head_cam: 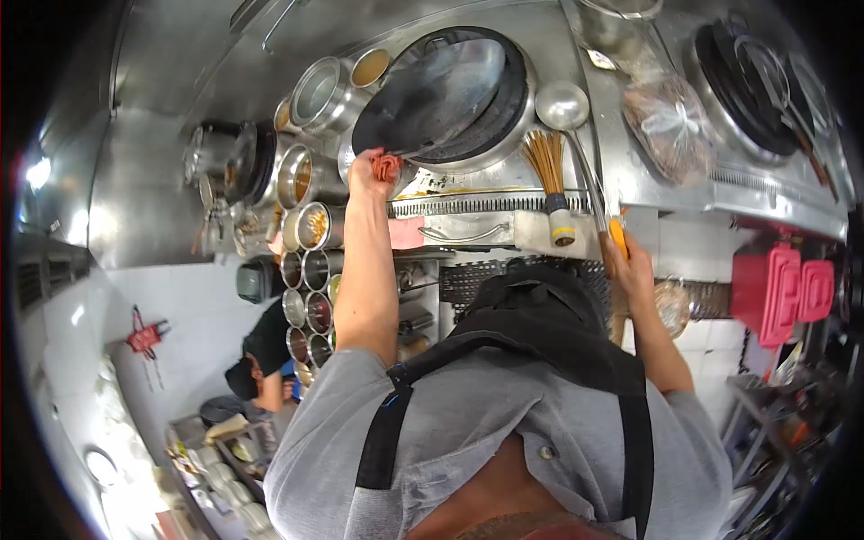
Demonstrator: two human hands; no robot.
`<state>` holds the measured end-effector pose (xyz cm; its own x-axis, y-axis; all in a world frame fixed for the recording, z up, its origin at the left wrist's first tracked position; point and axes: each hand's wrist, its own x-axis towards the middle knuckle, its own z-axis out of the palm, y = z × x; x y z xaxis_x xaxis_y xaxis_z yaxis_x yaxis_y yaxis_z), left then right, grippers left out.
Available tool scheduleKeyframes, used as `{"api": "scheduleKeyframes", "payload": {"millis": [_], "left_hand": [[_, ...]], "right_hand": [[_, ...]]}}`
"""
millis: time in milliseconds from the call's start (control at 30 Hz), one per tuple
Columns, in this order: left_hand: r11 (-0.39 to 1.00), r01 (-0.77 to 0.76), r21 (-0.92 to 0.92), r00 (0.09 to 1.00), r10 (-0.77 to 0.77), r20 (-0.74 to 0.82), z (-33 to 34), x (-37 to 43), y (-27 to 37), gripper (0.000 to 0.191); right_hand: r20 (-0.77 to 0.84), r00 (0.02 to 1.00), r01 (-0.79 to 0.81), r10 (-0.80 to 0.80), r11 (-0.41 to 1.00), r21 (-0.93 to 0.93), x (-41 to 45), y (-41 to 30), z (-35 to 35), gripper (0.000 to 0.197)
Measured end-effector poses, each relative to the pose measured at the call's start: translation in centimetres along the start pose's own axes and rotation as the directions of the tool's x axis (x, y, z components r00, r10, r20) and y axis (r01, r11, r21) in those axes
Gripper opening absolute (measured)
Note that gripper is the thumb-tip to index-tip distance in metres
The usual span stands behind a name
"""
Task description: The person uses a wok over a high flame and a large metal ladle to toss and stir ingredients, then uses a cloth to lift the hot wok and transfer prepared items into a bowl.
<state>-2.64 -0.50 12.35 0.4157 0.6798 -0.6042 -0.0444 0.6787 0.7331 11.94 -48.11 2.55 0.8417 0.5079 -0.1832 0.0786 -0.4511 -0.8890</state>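
My left hand (364,177) grips the near-left edge of a dark steel wok (439,94) through a folded red cloth (386,169). The wok is tilted over the black ring of a stove burner (503,125); its inside holds no visible food. On the right, my right hand (633,273) is closed about the lower end of a long-handled steel ladle (563,106), whose bowl rests on the steel counter. A yellow grip (618,239) shows at my fingers; whether it belongs to the ladle I cannot tell. Between them lies a bamboo wok brush (548,169).
Steel pots (316,91) and ingredient containers (317,226) line the left side. A tied plastic bag (668,128) lies right of the ladle, before a second burner (739,88). Red lidded bins (779,293) stand lower right. Another person (266,344) bends at the left.
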Motion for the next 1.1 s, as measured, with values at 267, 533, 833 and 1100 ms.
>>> {"api": "scheduleKeyframes", "payload": {"millis": [267,533,833,1100], "left_hand": [[0.995,0.082,-0.051,0.995,-0.079,0.060,3.8,-2.7,-4.3,0.013],[0.864,0.318,-0.391,0.945,-0.254,0.208,6.6,-7.6,-6.6,0.016],[0.742,0.436,-0.509,0.898,-0.319,0.304,8.7,-12.0,-7.7,0.017],[0.765,0.385,-0.516,0.922,-0.295,0.251,7.8,-12.6,-8.0,0.018]], "right_hand": [[0.241,0.964,-0.208,0.114,0.888,0.411,2.2,-1.0,6.2,0.039],[0.239,0.968,-0.198,0.071,0.803,0.563,2.6,-2.6,10.9,0.040],[-0.244,0.945,0.320,-0.216,0.756,0.571,4.8,-7.0,12.0,0.041],[0.018,1.000,0.000,-0.012,0.838,0.546,8.9,-5.3,12.8,0.037]]}}
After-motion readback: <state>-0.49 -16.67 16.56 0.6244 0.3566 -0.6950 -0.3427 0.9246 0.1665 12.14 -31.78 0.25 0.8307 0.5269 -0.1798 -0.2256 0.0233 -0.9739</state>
